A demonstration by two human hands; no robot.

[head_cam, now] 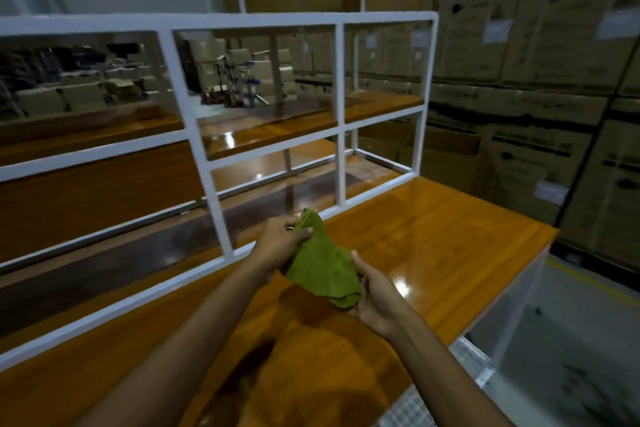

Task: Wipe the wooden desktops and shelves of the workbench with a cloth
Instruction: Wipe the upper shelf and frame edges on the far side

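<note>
A green cloth [322,263] hangs bunched between both my hands, just above the glossy wooden desktop [433,239]. My left hand [277,241] pinches the cloth's upper end. The lower end lies in my right hand [375,295], whose fingers curl round it from underneath. Behind the cloth stands a white metal shelf frame [221,204] with a wooden upper shelf [277,130] and a darker lower shelf [138,246].
Stacked cardboard boxes [540,55] wall off the right side and back. The desktop ends at a right edge [550,236] with grey floor below. A metal grating [467,360] runs along the near edge. More workbenches show through the frame.
</note>
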